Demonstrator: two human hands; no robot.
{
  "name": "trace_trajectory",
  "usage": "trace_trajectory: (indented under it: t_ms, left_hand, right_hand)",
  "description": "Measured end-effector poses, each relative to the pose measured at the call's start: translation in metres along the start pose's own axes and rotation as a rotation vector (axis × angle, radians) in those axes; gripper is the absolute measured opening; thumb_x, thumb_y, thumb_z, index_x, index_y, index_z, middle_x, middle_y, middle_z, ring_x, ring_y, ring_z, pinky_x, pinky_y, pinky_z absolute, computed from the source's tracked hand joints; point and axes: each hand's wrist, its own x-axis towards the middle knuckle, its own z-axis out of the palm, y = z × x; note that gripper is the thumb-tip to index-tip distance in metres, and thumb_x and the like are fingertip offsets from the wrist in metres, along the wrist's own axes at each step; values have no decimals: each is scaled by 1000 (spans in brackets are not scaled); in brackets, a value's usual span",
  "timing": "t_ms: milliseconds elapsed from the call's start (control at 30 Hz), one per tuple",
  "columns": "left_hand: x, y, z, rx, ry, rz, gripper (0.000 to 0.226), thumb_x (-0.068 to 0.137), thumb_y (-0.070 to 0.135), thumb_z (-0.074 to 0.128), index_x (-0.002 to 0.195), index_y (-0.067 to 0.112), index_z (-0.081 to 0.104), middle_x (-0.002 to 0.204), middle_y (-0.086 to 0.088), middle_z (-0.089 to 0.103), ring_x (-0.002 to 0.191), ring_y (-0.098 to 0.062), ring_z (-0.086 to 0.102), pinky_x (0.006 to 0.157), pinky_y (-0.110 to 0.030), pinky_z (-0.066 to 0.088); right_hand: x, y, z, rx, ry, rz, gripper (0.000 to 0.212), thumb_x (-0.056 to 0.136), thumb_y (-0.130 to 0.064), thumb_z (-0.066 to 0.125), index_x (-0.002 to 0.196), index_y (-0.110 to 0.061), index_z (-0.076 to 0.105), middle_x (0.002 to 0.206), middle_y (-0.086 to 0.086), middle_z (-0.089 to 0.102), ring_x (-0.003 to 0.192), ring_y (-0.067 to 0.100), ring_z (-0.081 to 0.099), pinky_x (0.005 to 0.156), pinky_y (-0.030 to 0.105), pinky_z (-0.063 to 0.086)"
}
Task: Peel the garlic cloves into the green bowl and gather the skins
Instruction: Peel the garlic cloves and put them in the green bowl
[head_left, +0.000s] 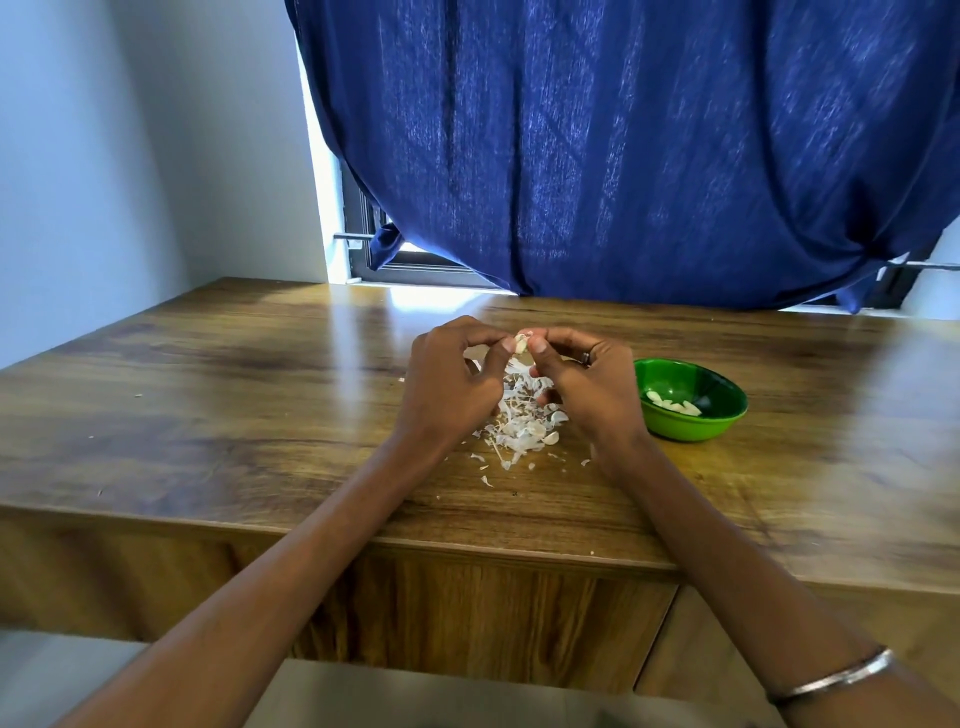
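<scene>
Pinching an upright garlic clove (521, 343) between both hands.

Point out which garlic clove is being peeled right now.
The garlic clove pinched between left hand and right hand; the others lie in the green bowl.

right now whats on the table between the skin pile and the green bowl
In the head view, the right hand hangs over that stretch, between the skins and the green bowl. The table beneath shows only stray flecks.
</scene>
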Motion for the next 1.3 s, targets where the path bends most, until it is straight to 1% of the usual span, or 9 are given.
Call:
trace_trajectory:
  t_ms: [167, 233, 333, 467, 633, 800, 967, 1100, 1300]
  left_hand:
    - [1, -5, 2, 49, 15, 28, 13, 95, 21, 69, 99, 16, 81, 89, 13, 73, 64, -4, 67, 58, -19, 48]
    - [0, -6, 2, 53, 5, 40, 15, 95, 22, 68, 100, 16, 81, 92, 10, 75, 63, -2, 66, 58, -19, 46]
    - [0, -5, 2, 62, -12, 67, 16, 95, 20, 67, 101, 14, 81, 92, 8, 75, 59, 2, 61, 57, -19, 44]
    - [0, -4, 2, 103, -12, 90, 21, 91, 26, 63, 97, 17, 81, 87, 10, 74, 61, 3, 57, 61, -20, 43]
    - [-1, -2, 0, 116, -17, 84, 25, 90, 30, 60, 97, 17, 81, 89, 11, 74, 76, -7, 66, 66, -26, 52]
    - [-1, -1, 0, 129, -37, 72, 25, 95, 30, 59, 101, 16, 78, 95, 8, 74, 74, -8, 63, 67, -29, 53]
    - [-2, -3, 0, 106, -63, 43, 28, 98, 32, 55, 105, 14, 75, 98, 6, 72, 65, -14, 67, 65, -44, 60]
    - [-2, -3, -1, 131, -58, 43, 25, 101, 31, 55, 106, 16, 75, 101, 6, 72, 66, -14, 68, 65, -43, 59]
    - [-2, -4, -1, 206, -46, 66, 22, 101, 30, 58, 102, 17, 75, 97, 8, 72, 68, -10, 60, 66, -33, 52]
  right_hand:
    - [1, 1, 1, 51, -26, 25, 10, 95, -10, 67, 100, -14, 75, 91, 4, 77, 79, 10, 74, 78, 30, 61]
    - [1, 0, 1, 86, -32, 21, 8, 93, -12, 69, 98, -13, 75, 93, 5, 78, 83, 12, 76, 81, 29, 61]
    - [1, 1, 0, 89, -33, 10, 15, 87, -14, 77, 100, -6, 76, 92, 5, 79, 86, 14, 76, 81, 28, 61]
    - [3, 5, 1, 56, -28, 31, 13, 84, -11, 80, 96, -7, 77, 91, 5, 79, 87, 17, 76, 87, 38, 61]
    - [4, 2, 0, 38, -37, 52, 7, 88, -9, 75, 95, -8, 77, 92, 4, 79, 85, 14, 76, 88, 39, 61]
    - [4, 1, 0, 34, -67, 69, 6, 91, -11, 72, 92, -16, 75, 92, 3, 78, 86, 15, 76, 91, 41, 60]
    - [3, 0, -1, 79, -61, 69, 9, 91, -6, 71, 91, -14, 74, 91, 6, 78, 84, 16, 76, 86, 35, 61]
    - [2, -1, -2, 116, -59, 42, 12, 89, 0, 72, 99, -6, 75, 95, 8, 78, 84, 17, 77, 76, 26, 60]
    - [0, -1, -3, -91, -48, -85, 15, 90, -5, 71, 102, -11, 77, 96, 0, 78, 83, 9, 76, 80, 32, 63]
